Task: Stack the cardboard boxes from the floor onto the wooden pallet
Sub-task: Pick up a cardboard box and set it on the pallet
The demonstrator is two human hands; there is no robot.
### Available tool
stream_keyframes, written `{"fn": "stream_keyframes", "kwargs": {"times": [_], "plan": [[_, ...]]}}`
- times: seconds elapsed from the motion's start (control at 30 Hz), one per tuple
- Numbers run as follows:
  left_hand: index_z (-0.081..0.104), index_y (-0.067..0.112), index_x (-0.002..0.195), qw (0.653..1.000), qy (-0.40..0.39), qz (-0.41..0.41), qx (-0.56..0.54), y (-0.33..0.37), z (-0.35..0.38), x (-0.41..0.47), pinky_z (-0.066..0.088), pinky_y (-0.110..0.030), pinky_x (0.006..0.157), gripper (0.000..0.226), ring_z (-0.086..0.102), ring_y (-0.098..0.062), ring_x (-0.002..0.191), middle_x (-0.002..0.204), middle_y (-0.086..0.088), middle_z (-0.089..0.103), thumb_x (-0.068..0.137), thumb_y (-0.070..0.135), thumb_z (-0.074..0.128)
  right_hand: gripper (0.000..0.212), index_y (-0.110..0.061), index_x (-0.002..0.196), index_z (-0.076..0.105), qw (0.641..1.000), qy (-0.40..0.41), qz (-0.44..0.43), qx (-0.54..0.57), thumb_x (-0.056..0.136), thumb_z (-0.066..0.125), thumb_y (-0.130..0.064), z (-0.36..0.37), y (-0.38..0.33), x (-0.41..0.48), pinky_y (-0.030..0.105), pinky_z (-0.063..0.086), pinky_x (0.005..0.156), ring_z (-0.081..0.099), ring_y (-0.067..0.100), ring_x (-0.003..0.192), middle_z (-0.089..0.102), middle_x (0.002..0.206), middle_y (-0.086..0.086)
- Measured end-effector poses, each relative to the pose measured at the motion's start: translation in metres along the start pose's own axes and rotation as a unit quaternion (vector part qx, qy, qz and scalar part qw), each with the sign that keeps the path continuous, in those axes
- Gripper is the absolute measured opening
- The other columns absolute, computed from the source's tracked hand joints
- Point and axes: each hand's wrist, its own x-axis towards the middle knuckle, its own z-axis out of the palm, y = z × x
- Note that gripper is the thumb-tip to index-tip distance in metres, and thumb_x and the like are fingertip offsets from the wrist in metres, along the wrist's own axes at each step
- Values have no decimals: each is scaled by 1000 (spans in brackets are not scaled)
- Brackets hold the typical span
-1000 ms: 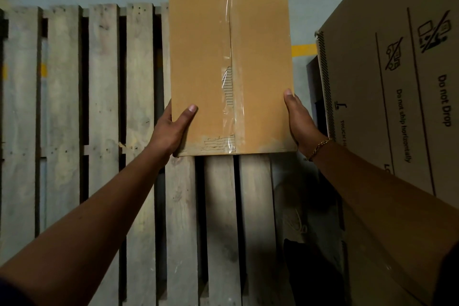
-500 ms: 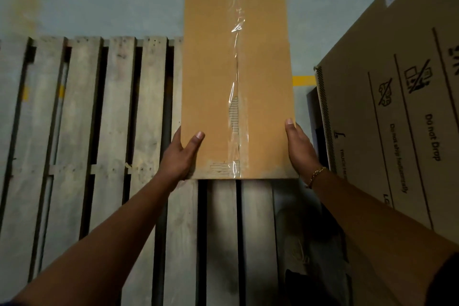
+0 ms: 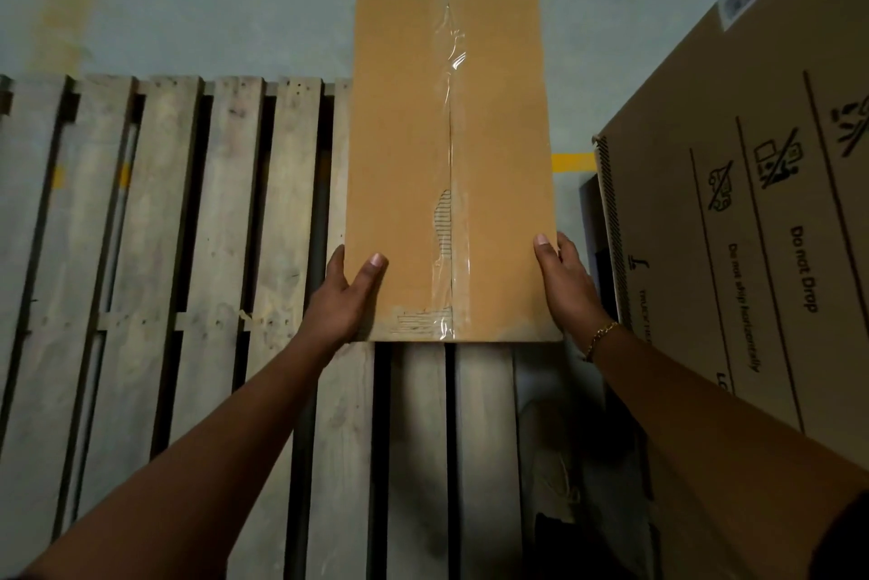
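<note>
Cardboard box (image 3: pixel 404 156) is gripped near its lower corners by the left hand (image 3: pixel 345 302) and right hand (image 3: pixel 566 283), thumbs on top. It sits mid-frame over the wooden pallet (image 3: pixel 197 250); a large printed carton (image 3: pixel 752 226) stands at right.

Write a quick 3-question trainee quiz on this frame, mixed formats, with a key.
1. True or false: the left hand alone holds the taped cardboard box over the wooden pallet.
2. Which wrist wears the bracelet? A) left B) right C) neither
3. Fill in: the boldest warning on the large carton at the right reads "Do not ____".

Key: 1 false, the right hand grips the opposite edge too; 2 B; 3 Drop.
</note>
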Motion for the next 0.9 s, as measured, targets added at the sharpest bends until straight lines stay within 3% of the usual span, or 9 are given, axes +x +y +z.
{"fn": "stream_keyframes", "kwargs": {"times": [0.07,0.23,0.47,0.73,0.9], "plan": [[20,32,161,999,3,20,25,8,-2,-11,48,-56,109,93,54,-30,135,156,-3,47,88,83,47,77,-31,164,19,999,9,-15,-38,100,42,-67,-9,-5,-10,46,28,120,33,28,150,29,167,2],[6,24,166,980,84,79,164,42,-31,-54,23,-55,125,96,20,-26,157,173,-4,15,95,80,35,80,-25,164,18,989,31,-69,-125,100,45,-64,-28,-36,-56,42,22,122,24,26,154,19,170,2],[9,20,166,947,91,165,260,90,-102,-171,17,-52,127,89,12,-24,159,173,-5,13,100,74,31,82,-24,165,17,979,14,-102,-178,100,40,-68,-39,-114,-179,43,20,124,21,24,155,18,171,1],[9,21,166,940,75,191,273,109,-204,-337,17,-53,127,94,11,-24,159,173,-5,12,96,82,23,83,-30,164,16,975,10,-134,-180,97,37,-75,-40,-187,-373,47,18,125,18,22,156,18,171,-4],[10,22,166,940,82,188,274,113,-260,-427,17,-54,127,93,12,-24,159,173,-4,13,96,81,24,78,-28,164,16,974,-16,-150,-171,100,38,-67,-41,-223,-478,39,18,122,18,19,156,17,171,-4]]}}
